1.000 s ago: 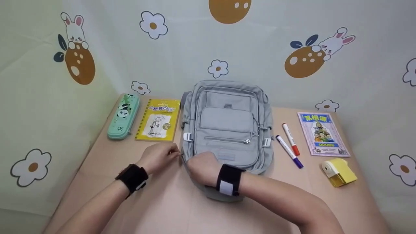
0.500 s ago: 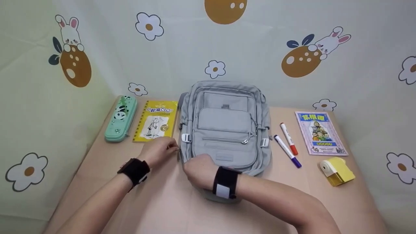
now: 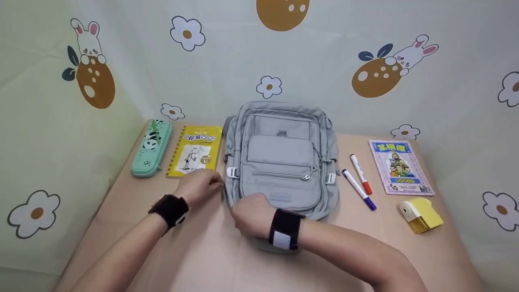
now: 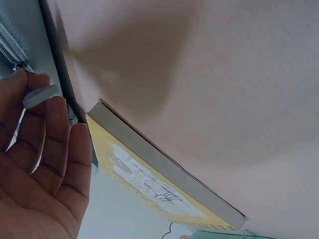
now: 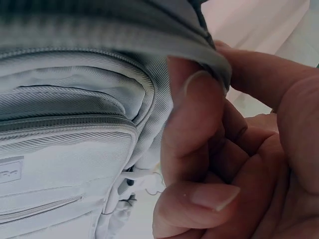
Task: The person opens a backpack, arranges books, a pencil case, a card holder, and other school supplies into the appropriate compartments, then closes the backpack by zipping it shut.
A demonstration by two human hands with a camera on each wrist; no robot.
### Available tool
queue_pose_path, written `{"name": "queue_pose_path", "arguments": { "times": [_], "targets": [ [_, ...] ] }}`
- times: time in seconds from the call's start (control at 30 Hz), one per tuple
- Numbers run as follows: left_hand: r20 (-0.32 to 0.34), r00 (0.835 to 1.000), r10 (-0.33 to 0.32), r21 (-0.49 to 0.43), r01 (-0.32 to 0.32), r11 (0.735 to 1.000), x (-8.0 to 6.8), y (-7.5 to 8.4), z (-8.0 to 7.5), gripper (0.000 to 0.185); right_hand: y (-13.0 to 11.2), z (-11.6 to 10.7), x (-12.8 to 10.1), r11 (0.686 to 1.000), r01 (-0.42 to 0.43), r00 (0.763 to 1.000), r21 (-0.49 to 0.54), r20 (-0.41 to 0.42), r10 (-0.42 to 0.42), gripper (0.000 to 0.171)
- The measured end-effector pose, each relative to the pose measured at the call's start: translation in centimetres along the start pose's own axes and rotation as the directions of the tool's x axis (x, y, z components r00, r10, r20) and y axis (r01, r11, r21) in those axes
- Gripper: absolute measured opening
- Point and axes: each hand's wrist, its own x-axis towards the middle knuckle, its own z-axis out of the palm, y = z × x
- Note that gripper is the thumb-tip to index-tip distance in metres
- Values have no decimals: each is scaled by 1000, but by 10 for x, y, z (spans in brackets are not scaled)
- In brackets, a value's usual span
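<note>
Left hand point(image 3: 198, 187) pinches the zipper pull point(image 4: 41, 96) of the grey backpack point(image 3: 282, 156); right hand point(image 3: 251, 214) grips its fabric edge.

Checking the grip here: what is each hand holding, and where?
Left hand pinches the backpack's zipper pull; right hand grips its bottom edge fabric.

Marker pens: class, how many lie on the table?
2, side by side right of the backpack: the red-capped marker and, nearer the backpack, the purple-capped marker. None seems hidden.
</note>
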Motion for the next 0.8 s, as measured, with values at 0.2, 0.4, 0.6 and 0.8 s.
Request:
{"name": "queue_pose_path", "arguments": {
  "times": [0.2, 0.4, 0.6, 0.8],
  "targets": [
    [-7, 1000, 24, 8, -24, 1000, 1, 2, 0, 7, 1, -1, -9, 999, -2, 999, -54, -32, 0, 38],
    [-22, 999, 36, 64, -35, 997, 5, 2, 0, 6, 2, -2, -15, 994, 36, 994, -99, -96, -46, 33],
    [-75, 997, 14, 107, -6, 994, 9, -2, 0, 5, -1, -1, -17, 993, 27, 992, -113, -119, -40, 32],
    [-120, 993, 1, 124, 14, 992, 18, -4, -1, 8, -1, 1, -20, 993, 36, 989, -111, -140, -51, 31]
  ]
}}
